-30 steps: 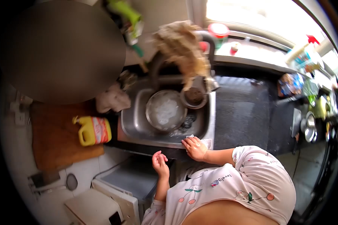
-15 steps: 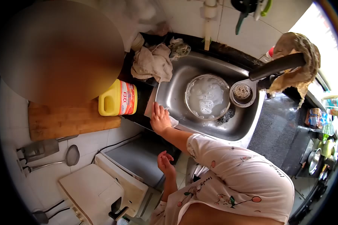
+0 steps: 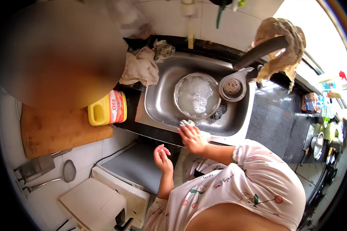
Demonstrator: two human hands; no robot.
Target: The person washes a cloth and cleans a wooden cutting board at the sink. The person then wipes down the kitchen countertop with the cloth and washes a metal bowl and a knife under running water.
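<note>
My right hand (image 3: pixel 192 138) presses a white cloth (image 3: pixel 187 123) on the near rim of the steel sink (image 3: pixel 162 101); most of the cloth is hidden under the palm and fingers. My left hand (image 3: pixel 163 158) hangs in the air to its left, fingers loosely curled and nothing in them. Inside the sink stands a round basin (image 3: pixel 185 101) of cloudy, soapy water. A dark scrubber (image 3: pixel 219 114) lies beside the basin, partly covered by its edge. At the sink's right end sits a strainer cup (image 3: pixel 232 87) with a handle.
A yellow jug (image 3: pixel 107 107) stands left of the sink near a wooden cutting board (image 3: pixel 65 133). Crumpled rags (image 3: pixel 142 69) lie at the back left corner. A cloth-draped faucet (image 3: pixel 264 50) reaches over the right side. Below left are a ladle (image 3: pixel 68 171) and a beige appliance (image 3: pixel 92 200).
My right hand has slid rightward along the sink's near rim with the cloth. My left hand stays raised, a little further left in view. The whole view has shifted somewhat.
</note>
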